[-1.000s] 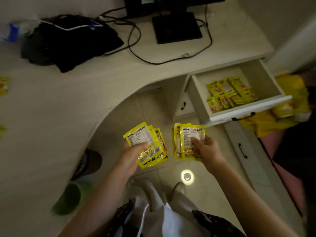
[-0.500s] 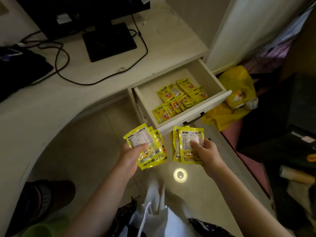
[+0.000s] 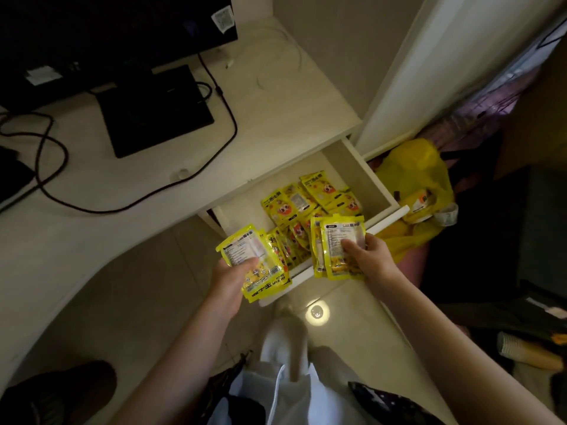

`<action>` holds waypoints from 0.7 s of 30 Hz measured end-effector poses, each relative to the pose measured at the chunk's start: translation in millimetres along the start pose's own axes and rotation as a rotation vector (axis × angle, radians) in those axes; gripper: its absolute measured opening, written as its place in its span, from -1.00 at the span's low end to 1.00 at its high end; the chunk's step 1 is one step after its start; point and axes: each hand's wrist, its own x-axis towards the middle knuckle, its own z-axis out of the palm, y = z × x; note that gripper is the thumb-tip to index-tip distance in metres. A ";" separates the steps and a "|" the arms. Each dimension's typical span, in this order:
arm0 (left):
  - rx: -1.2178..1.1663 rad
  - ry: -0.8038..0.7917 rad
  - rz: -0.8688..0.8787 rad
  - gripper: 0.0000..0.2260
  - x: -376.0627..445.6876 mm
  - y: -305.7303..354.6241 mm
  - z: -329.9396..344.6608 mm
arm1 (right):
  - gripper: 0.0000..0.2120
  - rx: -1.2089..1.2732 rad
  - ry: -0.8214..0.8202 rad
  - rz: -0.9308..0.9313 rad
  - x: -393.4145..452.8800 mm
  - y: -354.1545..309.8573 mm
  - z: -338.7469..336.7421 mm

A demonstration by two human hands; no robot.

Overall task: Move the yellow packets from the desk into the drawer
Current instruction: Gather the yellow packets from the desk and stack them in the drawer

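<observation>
At centre frame the left hand (image 3: 228,276) grasps a small fan of yellow packets (image 3: 254,259), thumb pressed on the top one's printed label. Just right of it the right hand (image 3: 372,260) grasps a second bunch (image 3: 337,250) the same way, thumb on top and fingers curled behind. Both bunches hang over the near edge of the open drawer (image 3: 352,167), which juts from the desk (image 3: 270,118) toward the lower right. More packets (image 3: 302,204) already lie loose inside it, piled toward the front and right.

The step in hand looks like the drop into the drawer, and the risks sit there. The left bunch overlaps the drawer front, with its lower corner hanging past it over the floor (image 3: 122,302); let go from that spot and the lowest packets would likely slide off the lip and fall. The packets look slick and are held in loose fans by thumb pressure alone, so a tilt of either wrist could shed one early. The pile is heaped near the front, so new ones dropped on top may slither out over the edge. A yellow bag (image 3: 411,176) lies on the floor at the right of the drawer; a packet falling there would be hard to spot. Whether any packets remain on the desk cannot be told from this view.
</observation>
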 end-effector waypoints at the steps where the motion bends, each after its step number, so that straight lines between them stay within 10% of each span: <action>1: -0.003 0.013 -0.011 -0.75 7.6 3.3 3.8 | -0.70 -0.010 -0.003 0.013 9.2 -5.9 0.5; 21: -0.056 0.285 -0.073 -0.57 105.2 -1.2 74.9 | -0.63 -0.490 -0.336 0.043 158.4 -60.6 37.1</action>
